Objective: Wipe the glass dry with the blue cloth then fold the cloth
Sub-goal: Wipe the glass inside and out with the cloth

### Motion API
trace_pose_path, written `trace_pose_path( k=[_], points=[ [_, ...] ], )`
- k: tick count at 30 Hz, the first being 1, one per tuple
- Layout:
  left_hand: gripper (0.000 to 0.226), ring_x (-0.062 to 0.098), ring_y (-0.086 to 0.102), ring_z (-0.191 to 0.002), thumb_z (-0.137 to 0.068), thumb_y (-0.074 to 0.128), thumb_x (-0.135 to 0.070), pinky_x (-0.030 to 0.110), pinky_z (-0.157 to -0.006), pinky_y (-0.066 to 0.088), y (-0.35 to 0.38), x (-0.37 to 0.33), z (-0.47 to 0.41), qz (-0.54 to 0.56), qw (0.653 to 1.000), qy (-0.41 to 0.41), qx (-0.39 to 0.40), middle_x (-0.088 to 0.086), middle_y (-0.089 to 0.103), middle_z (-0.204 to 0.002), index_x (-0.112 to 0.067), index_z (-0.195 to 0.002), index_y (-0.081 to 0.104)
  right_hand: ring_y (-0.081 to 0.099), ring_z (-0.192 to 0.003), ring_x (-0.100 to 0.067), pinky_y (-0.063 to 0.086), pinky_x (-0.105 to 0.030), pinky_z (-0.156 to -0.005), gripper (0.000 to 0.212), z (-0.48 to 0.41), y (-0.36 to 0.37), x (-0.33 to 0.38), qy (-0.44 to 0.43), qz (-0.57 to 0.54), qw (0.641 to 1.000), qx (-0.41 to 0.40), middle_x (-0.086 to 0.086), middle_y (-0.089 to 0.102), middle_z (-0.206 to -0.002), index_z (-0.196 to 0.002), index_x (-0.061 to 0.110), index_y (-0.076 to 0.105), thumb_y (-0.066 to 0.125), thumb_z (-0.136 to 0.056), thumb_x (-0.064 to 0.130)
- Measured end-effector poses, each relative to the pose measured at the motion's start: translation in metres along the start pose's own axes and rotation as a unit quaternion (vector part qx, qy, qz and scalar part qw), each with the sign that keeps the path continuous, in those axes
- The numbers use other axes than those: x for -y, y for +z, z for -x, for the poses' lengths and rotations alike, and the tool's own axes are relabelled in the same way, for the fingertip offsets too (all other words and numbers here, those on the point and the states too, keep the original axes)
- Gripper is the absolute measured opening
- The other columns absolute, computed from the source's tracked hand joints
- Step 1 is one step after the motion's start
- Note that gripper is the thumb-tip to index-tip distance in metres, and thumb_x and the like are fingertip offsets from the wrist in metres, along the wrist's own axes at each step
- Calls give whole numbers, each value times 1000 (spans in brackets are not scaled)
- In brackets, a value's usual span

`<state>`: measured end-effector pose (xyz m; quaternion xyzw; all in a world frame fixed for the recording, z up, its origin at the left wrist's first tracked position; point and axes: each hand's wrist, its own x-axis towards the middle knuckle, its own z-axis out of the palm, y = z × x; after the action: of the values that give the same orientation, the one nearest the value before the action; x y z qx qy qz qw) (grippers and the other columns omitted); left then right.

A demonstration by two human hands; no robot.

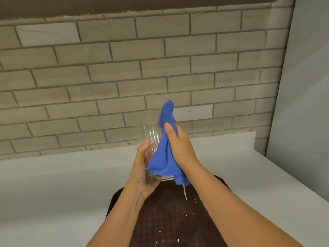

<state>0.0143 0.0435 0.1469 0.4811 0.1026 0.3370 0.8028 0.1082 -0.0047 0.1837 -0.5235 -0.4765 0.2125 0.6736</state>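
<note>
Blue cloth (164,157) pressed against glass (151,129), seemingly.

Soft, even indoor light, moderately bright, with no hard shadows. The brick wall (124,72) bows at the edges from the wide lens. Pale streaks of glare mark the glass (151,132); the whole picture is slightly soft.

We see a dark brown tray (170,220) flecked with white crumbs on a pale grey table (62,184), backed by a beige brick wall (106,77).
</note>
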Motion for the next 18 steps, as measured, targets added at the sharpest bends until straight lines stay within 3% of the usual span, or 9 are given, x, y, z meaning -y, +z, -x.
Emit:
trace_pose_path(
  k=[1,3,5,7,10,11,13,15,18],
  points=[
    [59,23,70,-83,-60,68,-51,33,-69,57,-3,1,-1,1,1000,7,-4,8,74,-92,-13,-104,69,59,-99,-15,47,-12,-76,27,7,1,-8,50,-36,998,-8,2,63,-105,-108,31,55,38,-92,42],
    [59,23,68,-82,-53,74,-48,34,-74,56,-4,1,-4,-1,1000,19,-3,9,74,-89,-13,-100,70,65,-90,-20,53,-25,-79,28,25,4,-28,119,-118,986,-22,-4,67,-94,-95,27,60,40,-89,46],
    [48,16,67,-65,-53,70,-46,28,-62,57,0,0,-7,-35,999,24,-15,4,72,-74,-14,-90,71,67,-91,-24,53,-38,-83,35,38,7,-42,173,-247,952,-58,-10,70,-97,-98,20,65,46,-86,47],
    [48,9,60,-53,-50,68,-47,21,-50,51,4,1,-11,-91,994,43,-44,-1,66,-67,-18,-88,68,66,-88,-25,52,-38,-80,40,43,8,-49,221,-335,912,-79,-12,68,-96,-101,13,64,48,-85,46],
    [36,6,59,-56,-53,69,-48,16,-48,47,11,-1,-11,-194,974,76,-84,-8,66,-69,-29,-84,70,63,-89,-26,50,-39,-81,46,43,6,-46,246,-390,884,-75,-13,66,-99,-108,9,62,46,-87,46],
    [40,4,60,-57,-59,69,-48,14,-47,46,14,-3,-11,-233,963,87,-101,-9,66,-72,-28,-94,69,63,-91,-28,51,-39,-79,48,42,5,-43,251,-404,876,-75,-16,65,-103,-111,7,61,45,-87,46],
    [56,0,59,-60,-76,61,-45,13,-50,45,20,-7,-12,-313,930,118,-154,-10,60,-82,-21,-126,51,65,-86,-29,57,-36,-65,47,41,1,-37,262,-389,880,-79,-19,65,-107,-111,8,61,43,-89,45],
    [65,4,56,-71,-81,57,-43,18,-58,41,23,-11,-14,-379,886,167,-209,-6,55,-90,-22,-138,33,66,-79,-27,58,-32,-56,45,41,-2,-33,262,-369,888,-81,-17,66,-103,-112,10,60,41,-90,44],
    [60,12,54,-82,-83,54,-45,19,-62,38,27,-15,-8,-437,850,198,-219,4,53,-111,-25,-134,30,64,-92,-29,55,-42,-82,42,38,-1,-27,233,-305,919,-87,-17,65,-107,-114,12,57,40,-91,42]
  ],
)
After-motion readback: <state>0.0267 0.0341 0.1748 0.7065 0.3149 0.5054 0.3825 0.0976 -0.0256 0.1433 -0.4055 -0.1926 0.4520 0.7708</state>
